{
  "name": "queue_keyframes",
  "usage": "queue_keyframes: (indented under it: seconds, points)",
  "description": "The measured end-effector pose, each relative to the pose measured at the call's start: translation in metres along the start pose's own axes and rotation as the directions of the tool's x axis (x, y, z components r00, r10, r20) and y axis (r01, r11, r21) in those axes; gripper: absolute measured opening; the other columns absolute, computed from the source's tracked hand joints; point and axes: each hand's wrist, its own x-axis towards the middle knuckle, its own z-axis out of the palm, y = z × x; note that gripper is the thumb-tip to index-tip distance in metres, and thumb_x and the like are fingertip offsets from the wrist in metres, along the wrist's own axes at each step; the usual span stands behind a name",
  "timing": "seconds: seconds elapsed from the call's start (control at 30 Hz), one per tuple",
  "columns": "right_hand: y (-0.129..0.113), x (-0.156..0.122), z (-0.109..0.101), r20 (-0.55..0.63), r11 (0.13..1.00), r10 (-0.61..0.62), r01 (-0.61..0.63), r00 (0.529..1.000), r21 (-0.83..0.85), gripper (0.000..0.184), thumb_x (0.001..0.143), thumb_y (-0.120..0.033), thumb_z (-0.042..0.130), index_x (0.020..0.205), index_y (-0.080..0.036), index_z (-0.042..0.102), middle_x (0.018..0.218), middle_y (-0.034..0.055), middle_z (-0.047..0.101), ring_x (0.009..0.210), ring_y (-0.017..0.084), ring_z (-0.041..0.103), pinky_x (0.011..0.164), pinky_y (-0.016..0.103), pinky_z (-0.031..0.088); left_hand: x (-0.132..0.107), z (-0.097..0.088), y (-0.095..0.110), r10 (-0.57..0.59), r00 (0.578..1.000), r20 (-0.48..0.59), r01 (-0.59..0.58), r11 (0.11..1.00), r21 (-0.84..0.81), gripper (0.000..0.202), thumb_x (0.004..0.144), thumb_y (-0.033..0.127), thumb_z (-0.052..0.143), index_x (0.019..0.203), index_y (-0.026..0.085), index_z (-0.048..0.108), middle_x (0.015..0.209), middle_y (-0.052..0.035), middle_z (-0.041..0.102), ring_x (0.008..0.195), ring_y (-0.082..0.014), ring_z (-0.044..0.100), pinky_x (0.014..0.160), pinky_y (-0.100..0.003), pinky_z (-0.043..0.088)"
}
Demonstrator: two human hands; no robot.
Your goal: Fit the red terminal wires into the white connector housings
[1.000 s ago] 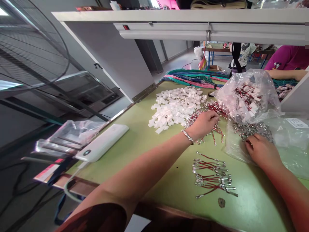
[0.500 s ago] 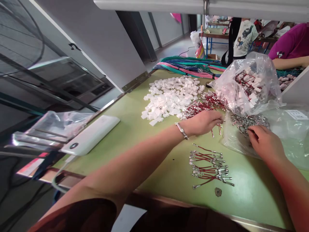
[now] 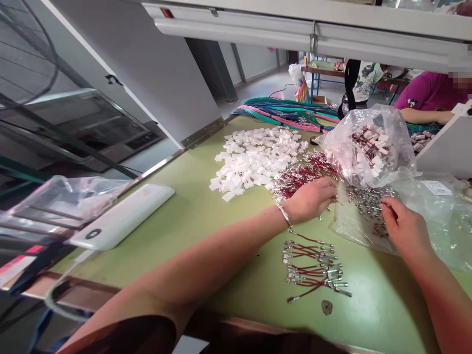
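My left hand (image 3: pixel 311 200) is closed at the near edge of a heap of short red wires (image 3: pixel 295 178). Metal wire ends poke out below and past its fingertips, so it grips short red wires; how many is hidden. My right hand (image 3: pixel 407 223) pinches a small silvery metal piece (image 3: pixel 382 203) by the pile of small metal parts (image 3: pixel 365 200), which lies on a clear plastic bag (image 3: pixel 348 226). Nearer my body, several red wires with metal ends (image 3: pixel 313 268) are laid out in a loose column on the green table (image 3: pixel 228 265).
White plastic housings (image 3: pixel 254 160) are heaped left of the wires. Behind my hands stands a clear bag (image 3: pixel 372 147) of wired white pieces. Cable bundles (image 3: pixel 283 110) cross the back; a white device (image 3: pixel 125 216) lies left. A co-worker in a purple sleeve (image 3: pixel 420 93) sits beyond.
The view has tilted up, so more of the overhead lamp shows. My right fingertips have lifted slightly from the metal pile, with a small metal piece visible in them. My left hand stays by the wires.
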Motion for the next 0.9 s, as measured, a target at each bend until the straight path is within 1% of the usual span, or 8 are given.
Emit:
queue_keyframes:
  seconds: [0.1, 0.17, 0.23, 0.33, 0.43, 0.6, 0.73, 0.9]
  points:
    - [-0.003, -0.001, 0.003, -0.004, 0.998, -0.053, 0.053, 0.999, 0.032, 0.034, 0.089, -0.041, 0.043, 0.096, -0.020, 0.069, 0.073, 0.0064, 0.072, 0.058, 0.020, 0.062, 0.057, 0.031, 0.044, -0.001, -0.011, 0.000, -0.216, 0.968, -0.126, 0.188, 0.961, -0.202, 0.016, 0.092, 0.019, 0.045, 0.096, 0.016, 0.060, 0.093, -0.0047, 0.065, 0.085, -0.0148, 0.060, 0.080, -0.029, 0.048]
    - [-0.007, -0.003, 0.005, 0.005, 0.991, -0.061, 0.059, 0.998, 0.119, 0.032, 0.088, -0.041, 0.046, 0.095, -0.020, 0.069, 0.077, 0.0065, 0.073, 0.061, 0.020, 0.064, 0.059, 0.031, 0.046, -0.003, -0.017, 0.003, -0.333, 0.938, -0.095, 0.288, 0.902, -0.321, 0.017, 0.091, 0.018, 0.045, 0.096, 0.016, 0.062, 0.091, -0.0036, 0.067, 0.079, -0.0132, 0.060, 0.076, -0.027, 0.049]
    - [-0.014, -0.007, 0.007, 0.039, 0.968, -0.047, 0.036, 0.998, 0.248, 0.029, 0.087, -0.040, 0.050, 0.094, -0.020, 0.070, 0.077, 0.0053, 0.073, 0.063, 0.020, 0.065, 0.060, 0.030, 0.047, -0.009, -0.019, 0.009, -0.367, 0.930, -0.002, 0.333, 0.846, -0.417, 0.021, 0.092, 0.022, 0.045, 0.093, 0.015, 0.065, 0.091, -0.0039, 0.069, 0.078, -0.0127, 0.061, 0.074, -0.026, 0.049]
    - [-0.031, -0.014, 0.011, 0.124, 0.907, -0.029, -0.026, 0.992, 0.421, 0.024, 0.086, -0.038, 0.054, 0.091, -0.021, 0.071, 0.070, 0.0024, 0.071, 0.061, 0.018, 0.065, 0.060, 0.028, 0.049, -0.019, -0.013, 0.020, -0.368, 0.925, 0.097, 0.363, 0.772, -0.521, 0.028, 0.093, 0.031, 0.045, 0.090, 0.014, 0.068, 0.086, -0.0040, 0.070, 0.075, -0.0126, 0.061, 0.071, -0.025, 0.049]
    - [-0.051, -0.021, 0.011, 0.166, 0.864, -0.034, -0.055, 0.985, 0.501, 0.022, 0.087, -0.036, 0.053, 0.092, -0.021, 0.069, 0.066, 0.0005, 0.068, 0.055, 0.015, 0.062, 0.056, 0.026, 0.048, -0.028, -0.002, 0.030, -0.327, 0.938, 0.113, 0.331, 0.753, -0.569, 0.029, 0.093, 0.032, 0.046, 0.094, 0.015, 0.069, 0.087, -0.0037, 0.071, 0.078, -0.0127, 0.062, 0.073, -0.025, 0.049]
    - [-0.067, -0.025, 0.007, 0.123, 0.872, -0.078, 0.008, 0.989, 0.489, 0.019, 0.089, -0.032, 0.053, 0.089, -0.021, 0.068, 0.064, -0.0011, 0.066, 0.052, 0.012, 0.057, 0.052, 0.024, 0.045, -0.032, 0.011, 0.037, -0.248, 0.957, 0.151, 0.290, 0.789, -0.542, 0.028, 0.093, 0.026, 0.044, 0.092, 0.015, 0.069, 0.082, -0.0026, 0.071, 0.076, -0.0122, 0.061, 0.072, -0.024, 0.048]
    - [-0.067, -0.023, 0.006, 0.107, 0.878, -0.144, 0.077, 0.984, 0.472, 0.017, 0.089, -0.028, 0.053, 0.088, -0.021, 0.068, 0.064, -0.0016, 0.066, 0.054, 0.012, 0.058, 0.053, 0.023, 0.044, -0.032, 0.015, 0.039, -0.228, 0.959, 0.168, 0.283, 0.790, -0.544, 0.025, 0.093, 0.023, 0.044, 0.098, 0.016, 0.067, 0.089, -0.0026, 0.071, 0.079, -0.0119, 0.063, 0.075, -0.024, 0.048]
    - [-0.066, -0.021, 0.005, 0.095, 0.888, -0.227, 0.166, 0.969, 0.428, 0.017, 0.089, -0.026, 0.051, 0.084, -0.022, 0.067, 0.066, -0.0006, 0.067, 0.057, 0.013, 0.058, 0.056, 0.024, 0.043, -0.034, 0.015, 0.040, -0.213, 0.957, 0.196, 0.280, 0.854, -0.440, 0.023, 0.095, 0.023, 0.043, 0.099, 0.016, 0.064, 0.085, -0.0021, 0.069, 0.075, -0.0114, 0.061, 0.070, -0.023, 0.047]
